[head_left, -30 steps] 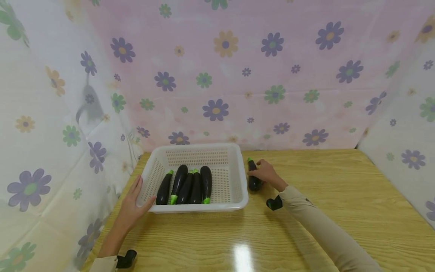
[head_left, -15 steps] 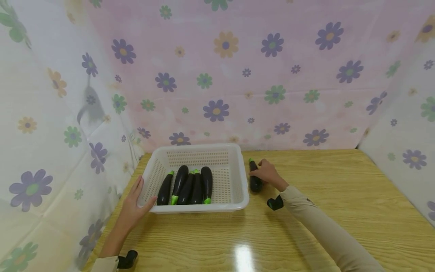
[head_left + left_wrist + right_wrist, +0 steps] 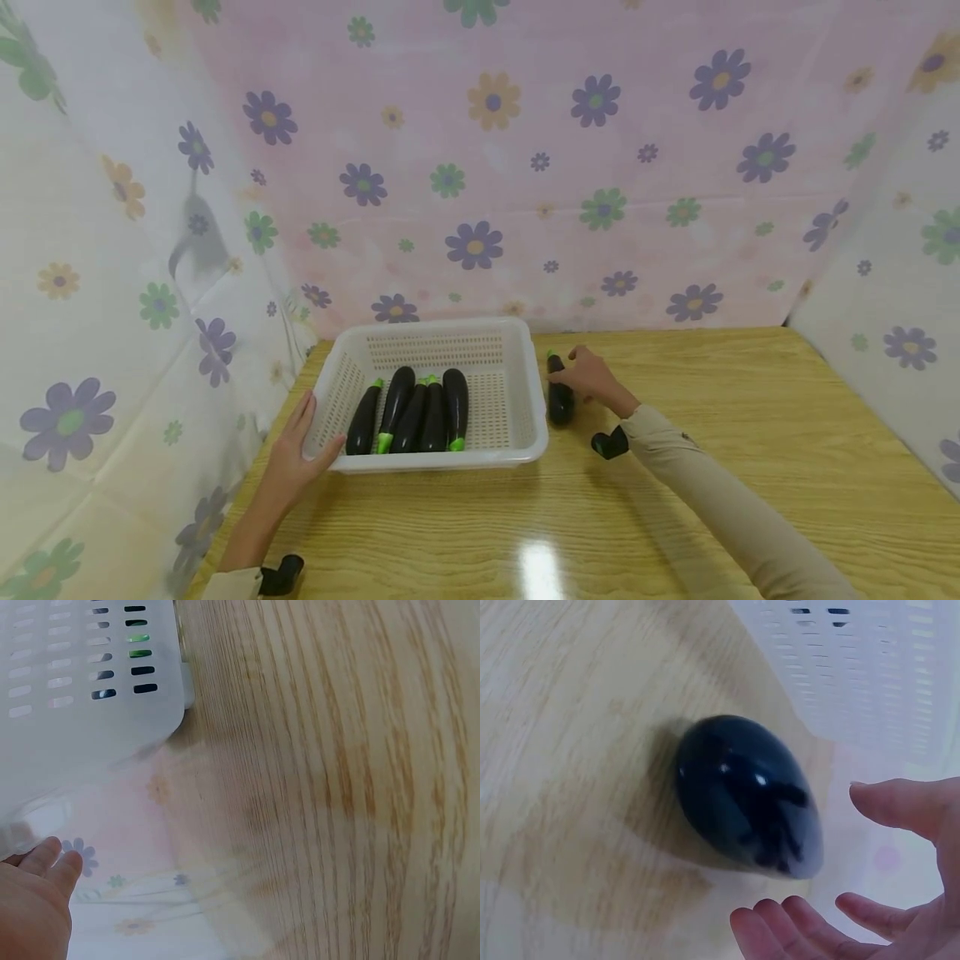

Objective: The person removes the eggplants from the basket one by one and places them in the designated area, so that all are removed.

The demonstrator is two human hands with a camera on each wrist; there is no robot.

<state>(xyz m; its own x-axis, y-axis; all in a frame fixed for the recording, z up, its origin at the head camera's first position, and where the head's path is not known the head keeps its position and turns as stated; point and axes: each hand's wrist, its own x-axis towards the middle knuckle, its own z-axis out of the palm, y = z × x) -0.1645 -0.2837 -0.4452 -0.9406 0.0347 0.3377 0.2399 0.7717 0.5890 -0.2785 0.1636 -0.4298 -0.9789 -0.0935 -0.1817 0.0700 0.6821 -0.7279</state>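
A white plastic basket (image 3: 517,457) stands on the table, with several dark eggplants (image 3: 371,417) side by side in it, some green stem ends toward the back and some toward the front. My left hand (image 3: 288,458) rests at its left front corner, straight fingers along the outer wall and thumb by the front rim; the left wrist view has two fingertips right at the rim. Outside the basket's right wall lies one more eggplant (image 3: 561,404), stem end away from me. Over it is my right hand (image 3: 592,377), thumb and fingers spread on either side of the eggplant's body (image 3: 742,795).
The wood-grain table (image 3: 735,433) extends to the right and front. Flower-patterned cloth (image 3: 480,167) walls off the back and both sides. A black wrist-worn device (image 3: 609,443) hangs by the right sleeve, and another (image 3: 282,575) by the left.
The eggplant on the right has turned slightly to lie straighter beside the basket, and my right hand has shifted a little to the right of it. My left hand and the basket stay put.
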